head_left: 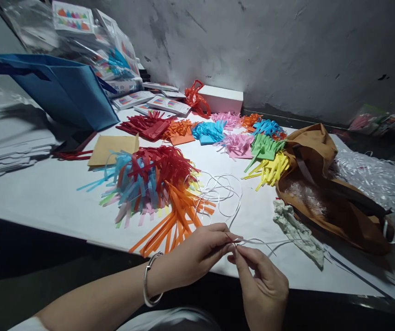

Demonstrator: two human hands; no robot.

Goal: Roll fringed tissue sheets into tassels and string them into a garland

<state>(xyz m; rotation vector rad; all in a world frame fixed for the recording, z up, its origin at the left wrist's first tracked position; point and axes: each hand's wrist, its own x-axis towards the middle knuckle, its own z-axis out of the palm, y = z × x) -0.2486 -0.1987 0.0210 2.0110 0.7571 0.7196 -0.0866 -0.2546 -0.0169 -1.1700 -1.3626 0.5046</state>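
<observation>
At the table's front edge my two hands meet fingertip to fingertip. My left hand (197,250) is closed, pinching a thin white cord (262,242) whose strands run off to the right. My right hand (261,285) pinches at the same spot, its thumb and index finger pressed together on the cord. A small dark red bit shows between the fingertips; I cannot make out what it is. The rest of the cord lies in loose loops (223,188) beyond my hands. To the left is a pile of tissue-paper tassels, with red (163,165), blue and orange ones (178,207).
Bundles of fringed paper, such as blue (209,132) and green (267,147), lie farther back. On the right are a brown bag (342,207), a crumpled pale cloth (297,232) and clear plastic (380,184). A blue bag (69,92), boxes and a white box (221,99) stand behind.
</observation>
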